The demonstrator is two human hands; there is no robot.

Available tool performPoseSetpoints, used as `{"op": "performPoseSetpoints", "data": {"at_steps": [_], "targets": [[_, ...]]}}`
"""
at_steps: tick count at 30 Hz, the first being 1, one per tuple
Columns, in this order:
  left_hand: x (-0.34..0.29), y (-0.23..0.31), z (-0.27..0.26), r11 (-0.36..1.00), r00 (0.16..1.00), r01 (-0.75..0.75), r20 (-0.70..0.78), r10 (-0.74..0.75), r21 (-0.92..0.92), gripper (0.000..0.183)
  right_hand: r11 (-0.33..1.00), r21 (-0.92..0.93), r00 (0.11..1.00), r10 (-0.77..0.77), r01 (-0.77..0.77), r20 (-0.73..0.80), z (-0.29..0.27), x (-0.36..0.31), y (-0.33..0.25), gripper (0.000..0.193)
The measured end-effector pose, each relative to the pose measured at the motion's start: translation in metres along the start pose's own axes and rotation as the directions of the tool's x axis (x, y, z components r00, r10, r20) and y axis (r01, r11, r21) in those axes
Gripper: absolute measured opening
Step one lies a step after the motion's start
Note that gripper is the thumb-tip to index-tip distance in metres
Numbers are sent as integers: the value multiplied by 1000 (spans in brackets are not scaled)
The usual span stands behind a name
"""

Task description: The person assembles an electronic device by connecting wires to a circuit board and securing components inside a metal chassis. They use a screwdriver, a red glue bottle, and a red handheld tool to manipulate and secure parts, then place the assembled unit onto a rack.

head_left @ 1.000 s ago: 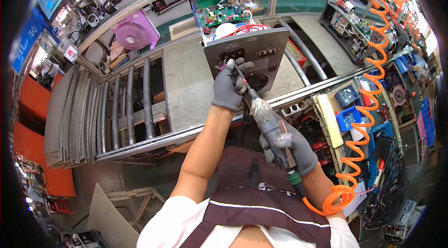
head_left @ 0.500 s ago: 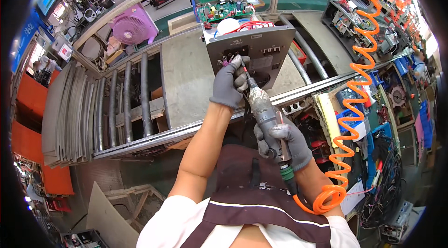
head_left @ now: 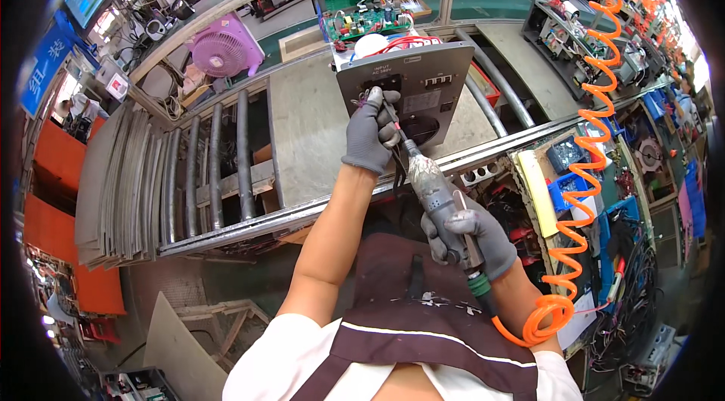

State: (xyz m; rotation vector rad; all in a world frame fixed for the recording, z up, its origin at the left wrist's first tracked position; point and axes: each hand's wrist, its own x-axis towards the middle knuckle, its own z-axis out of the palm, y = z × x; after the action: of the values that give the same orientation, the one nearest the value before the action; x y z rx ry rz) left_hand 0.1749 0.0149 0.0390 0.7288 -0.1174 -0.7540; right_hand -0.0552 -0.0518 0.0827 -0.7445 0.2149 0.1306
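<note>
A dark grey metal panel [head_left: 420, 103] stands upright at the front of an electrical unit, facing me. My left hand [head_left: 370, 131], in a grey glove, is closed at the panel's upper left, its fingertips by the black terminal block; small metal ends of wires show beside them. What it grips is mostly hidden. My right hand [head_left: 487, 237], also gloved, is wrapped round a grey air screwdriver [head_left: 435, 197]. The screwdriver's bit points up and left, close beside my left fingers. Behind the panel are red wires [head_left: 411, 43] and a green circuit board [head_left: 371, 21].
An orange coiled air hose [head_left: 596, 144] runs from the screwdriver up the right side. The unit stands on a roller conveyor with a metal edge [head_left: 302, 211]. Stacked grey sheets [head_left: 121, 182] and a purple fan [head_left: 225, 46] are left; parts bins [head_left: 566, 188] are right.
My right hand has drawn the screwdriver slightly down and right, so its bit sits lower beside my left fingers. The left hand stays at the terminal block. The view has shifted a little.
</note>
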Motion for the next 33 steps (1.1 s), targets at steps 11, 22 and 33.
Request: {"op": "performPoseSetpoints", "data": {"at_steps": [11, 22, 33], "targets": [[-17, 0, -2, 999, 994, -4, 109, 9, -50, 37, 999, -44, 1000, -24, 23, -21, 6, 19, -2, 58], [-6, 5, -15, 990, 987, 90, 141, -74, -106, 24, 990, 133, 998, -54, 52, 15, 9, 29, 13, 60], [-11, 5, -24, 934, 987, 85, 157, -31, -347, 25, 995, -61, 994, -78, 74, -73, 31, 27, 8, 52]]}}
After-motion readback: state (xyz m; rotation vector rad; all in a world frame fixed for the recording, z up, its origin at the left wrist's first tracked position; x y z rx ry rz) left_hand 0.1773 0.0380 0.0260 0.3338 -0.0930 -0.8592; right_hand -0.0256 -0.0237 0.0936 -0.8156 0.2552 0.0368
